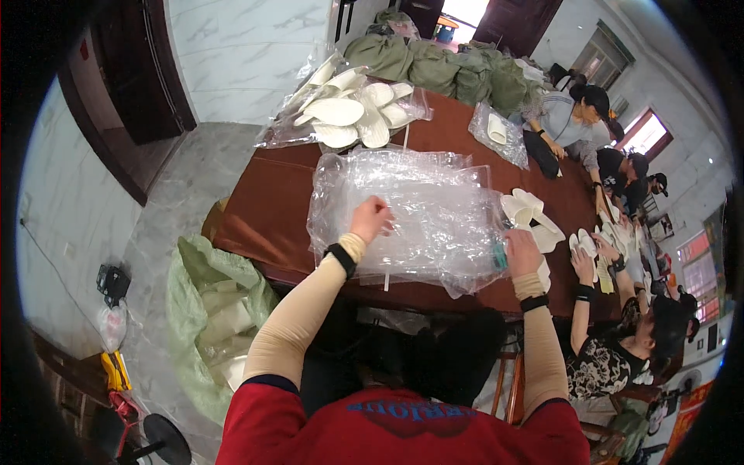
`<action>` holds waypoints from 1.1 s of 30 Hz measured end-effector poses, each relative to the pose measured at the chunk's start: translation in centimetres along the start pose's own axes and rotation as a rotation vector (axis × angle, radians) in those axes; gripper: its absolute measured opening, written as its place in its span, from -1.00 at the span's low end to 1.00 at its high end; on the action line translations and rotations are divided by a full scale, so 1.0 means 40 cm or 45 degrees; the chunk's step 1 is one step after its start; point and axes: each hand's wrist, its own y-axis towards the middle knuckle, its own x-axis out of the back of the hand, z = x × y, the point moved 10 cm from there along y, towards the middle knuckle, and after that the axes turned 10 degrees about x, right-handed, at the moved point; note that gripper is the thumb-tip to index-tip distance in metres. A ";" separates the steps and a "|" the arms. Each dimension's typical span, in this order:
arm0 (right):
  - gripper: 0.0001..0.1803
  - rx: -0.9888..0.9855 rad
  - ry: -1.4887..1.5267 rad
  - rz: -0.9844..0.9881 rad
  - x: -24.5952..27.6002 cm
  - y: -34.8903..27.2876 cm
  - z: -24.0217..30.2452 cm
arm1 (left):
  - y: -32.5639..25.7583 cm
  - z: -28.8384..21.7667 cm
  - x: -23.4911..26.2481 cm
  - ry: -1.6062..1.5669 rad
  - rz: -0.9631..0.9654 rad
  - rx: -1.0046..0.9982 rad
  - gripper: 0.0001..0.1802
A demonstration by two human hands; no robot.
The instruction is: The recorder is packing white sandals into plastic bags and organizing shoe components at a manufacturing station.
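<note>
Clear, flat plastic bags (434, 194) near front edge of brown cloth-covered table (260, 221). Left hand (372, 218) above, fingers apart; right hand (521, 253) at right, grip unclear.

A broad, flat stack of clear plastic bags (442, 205) lies loosely layered on the brown-covered bench (260, 205), glossy and wrinkled, its edges uneven. A small teal item (500, 256), partly hidden, sits at its right edge; just beside lie off-white slippers (524, 208), clustered and overlapping.

Room to pass over the worktop (260, 205) left of the plastic bags (434, 198); bagged slippers (335, 112) obstruct beyond; loose slippers (549, 232), rightward.
</note>
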 end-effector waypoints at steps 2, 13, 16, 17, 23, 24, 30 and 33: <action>-0.46 0.234 0.265 -0.374 0.077 -0.063 0.014 | -0.032 0.012 -0.107 -0.044 0.001 0.100 -0.87; -0.17 0.480 0.043 0.212 -0.138 -0.142 0.170 | -0.060 0.159 -0.300 0.504 -0.250 0.057 -0.83; -0.34 0.605 0.025 0.082 -0.123 -0.108 0.194 | -0.057 0.138 -0.270 0.268 -0.141 -0.052 -0.73; -0.45 0.605 0.022 0.014 -0.111 -0.097 0.184 | -0.052 0.119 -0.265 0.268 -0.156 -0.056 -0.73; -0.63 0.584 0.288 -0.518 0.153 0.015 0.294 | -0.139 -0.189 0.054 0.737 -0.798 -0.940 -0.63; -0.64 0.544 0.334 -0.469 0.155 0.032 0.309 | -0.170 -0.205 0.135 0.820 -1.074 -0.837 -0.67; -0.64 0.688 0.272 -0.394 0.049 0.099 0.470 | -0.138 -0.120 0.257 1.265 -1.030 -0.370 -0.78; -0.59 0.749 0.193 -0.316 -0.016 0.090 0.519 | -0.105 -0.088 0.172 1.573 -0.880 -0.246 -0.72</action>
